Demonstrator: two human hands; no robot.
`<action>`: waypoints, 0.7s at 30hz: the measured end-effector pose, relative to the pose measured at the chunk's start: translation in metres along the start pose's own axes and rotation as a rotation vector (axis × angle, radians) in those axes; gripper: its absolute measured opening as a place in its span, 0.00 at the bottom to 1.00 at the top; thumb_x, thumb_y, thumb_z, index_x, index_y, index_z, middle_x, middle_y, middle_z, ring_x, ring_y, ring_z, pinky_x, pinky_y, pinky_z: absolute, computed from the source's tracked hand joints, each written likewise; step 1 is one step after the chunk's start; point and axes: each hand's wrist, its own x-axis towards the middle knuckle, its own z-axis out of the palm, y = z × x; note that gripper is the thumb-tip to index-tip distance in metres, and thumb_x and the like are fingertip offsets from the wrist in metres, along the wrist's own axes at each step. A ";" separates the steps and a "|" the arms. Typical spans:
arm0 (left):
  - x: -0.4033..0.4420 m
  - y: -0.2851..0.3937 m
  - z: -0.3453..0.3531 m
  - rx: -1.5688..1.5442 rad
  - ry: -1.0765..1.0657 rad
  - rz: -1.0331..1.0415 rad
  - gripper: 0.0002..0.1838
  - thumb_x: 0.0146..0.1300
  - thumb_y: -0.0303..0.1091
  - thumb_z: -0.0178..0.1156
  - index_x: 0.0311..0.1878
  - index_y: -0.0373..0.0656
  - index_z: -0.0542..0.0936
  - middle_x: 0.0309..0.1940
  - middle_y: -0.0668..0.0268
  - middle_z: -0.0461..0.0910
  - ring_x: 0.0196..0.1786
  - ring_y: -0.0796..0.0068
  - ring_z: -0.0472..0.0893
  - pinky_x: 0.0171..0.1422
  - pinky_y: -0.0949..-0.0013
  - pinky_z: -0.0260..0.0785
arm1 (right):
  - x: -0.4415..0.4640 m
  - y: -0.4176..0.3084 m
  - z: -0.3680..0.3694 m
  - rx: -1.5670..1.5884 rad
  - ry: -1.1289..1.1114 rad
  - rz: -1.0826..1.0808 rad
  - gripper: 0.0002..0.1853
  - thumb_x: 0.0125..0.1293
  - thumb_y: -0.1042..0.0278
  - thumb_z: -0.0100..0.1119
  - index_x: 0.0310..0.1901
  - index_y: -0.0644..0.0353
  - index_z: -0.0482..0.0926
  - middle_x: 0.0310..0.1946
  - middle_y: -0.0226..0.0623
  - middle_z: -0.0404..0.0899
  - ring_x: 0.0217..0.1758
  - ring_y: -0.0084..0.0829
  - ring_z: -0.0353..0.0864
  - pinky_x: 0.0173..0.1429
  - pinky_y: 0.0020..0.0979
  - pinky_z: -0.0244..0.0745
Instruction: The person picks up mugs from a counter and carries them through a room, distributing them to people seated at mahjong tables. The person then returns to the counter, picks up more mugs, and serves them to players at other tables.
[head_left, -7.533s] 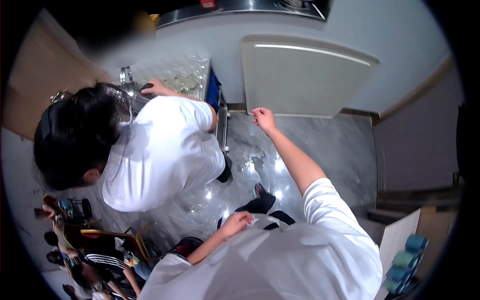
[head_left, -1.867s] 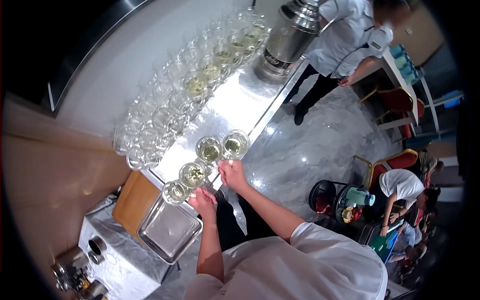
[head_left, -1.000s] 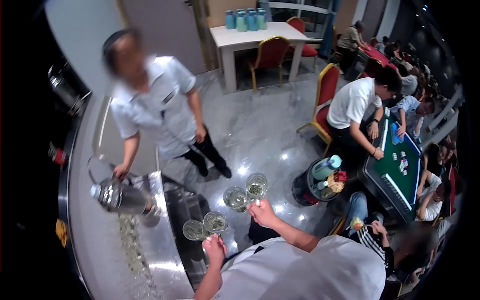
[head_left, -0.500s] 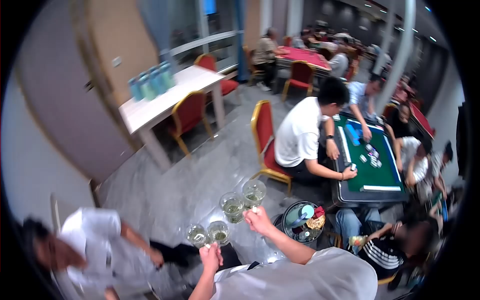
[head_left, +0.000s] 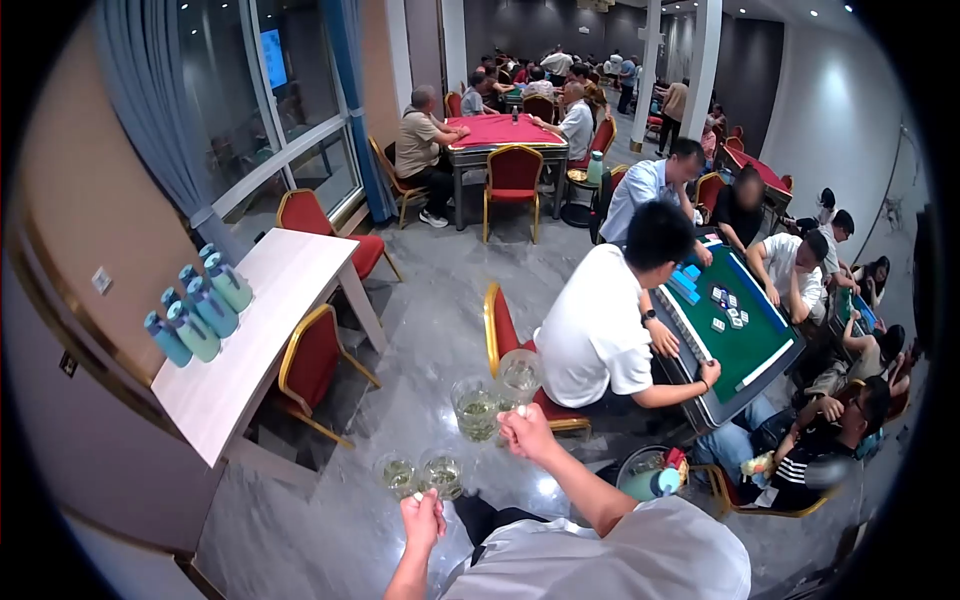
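Observation:
My left hand (head_left: 423, 517) is closed on the handles of two glass cups, a left one (head_left: 397, 473) and a right one (head_left: 441, 474), held side by side low in view. Higher and to the right, my right hand (head_left: 527, 434) grips two more glass cups, one (head_left: 476, 409) with green leaves at the bottom and another (head_left: 520, 374) just beside it. Pale liquid and leaves show in the cups of my left hand. All four stand roughly upright above the grey floor. The handles are mostly hidden by my fingers.
A pale table (head_left: 270, 290) with several teal flasks (head_left: 195, 333) and red chairs (head_left: 312, 365) is at left. At right, people sit round a green game table (head_left: 735, 350). A round side stand (head_left: 640, 462) holds a flask. A red-topped table (head_left: 508, 130) is farther back.
The view has swung from the metal counter and the co-worker with the metal flask to the hall. The co-worker is out of view. Both my hands still hold their cups.

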 end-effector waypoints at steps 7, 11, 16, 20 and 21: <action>0.201 0.080 -0.018 0.093 -0.126 -0.059 0.21 0.63 0.35 0.50 0.14 0.40 0.67 0.06 0.69 0.63 0.03 0.79 0.62 0.05 0.75 0.48 | 0.175 -0.021 0.027 0.023 0.106 -0.051 0.20 0.62 0.65 0.49 0.12 0.55 0.61 0.09 0.24 0.60 0.06 0.16 0.55 0.10 0.22 0.47; 0.304 0.126 -0.018 0.136 -0.206 -0.099 0.20 0.64 0.35 0.49 0.14 0.40 0.67 0.06 0.70 0.62 0.03 0.81 0.61 0.06 0.77 0.47 | 0.256 -0.044 0.037 0.020 0.193 -0.012 0.21 0.63 0.63 0.50 0.12 0.54 0.62 0.09 0.24 0.61 0.07 0.16 0.59 0.11 0.22 0.49; 0.447 0.173 -0.002 0.151 -0.373 -0.159 0.20 0.64 0.35 0.50 0.14 0.41 0.67 0.06 0.70 0.62 0.03 0.81 0.60 0.05 0.78 0.47 | 0.362 -0.070 0.031 0.014 0.312 -0.092 0.20 0.62 0.63 0.51 0.12 0.56 0.63 0.09 0.24 0.62 0.07 0.16 0.59 0.11 0.22 0.50; 0.561 0.206 0.028 0.304 -0.537 -0.187 0.21 0.64 0.36 0.50 0.14 0.41 0.67 0.05 0.70 0.63 0.04 0.81 0.61 0.06 0.77 0.48 | 0.446 -0.100 0.017 0.105 0.483 -0.088 0.18 0.60 0.66 0.50 0.13 0.56 0.63 0.09 0.25 0.60 0.07 0.16 0.56 0.10 0.21 0.47; 0.592 0.205 0.034 0.334 -0.579 -0.174 0.20 0.64 0.36 0.49 0.15 0.42 0.67 0.05 0.70 0.63 0.04 0.81 0.61 0.06 0.77 0.48 | 0.464 -0.109 0.016 0.115 0.506 -0.073 0.18 0.60 0.66 0.50 0.13 0.56 0.63 0.09 0.25 0.60 0.07 0.16 0.56 0.10 0.21 0.47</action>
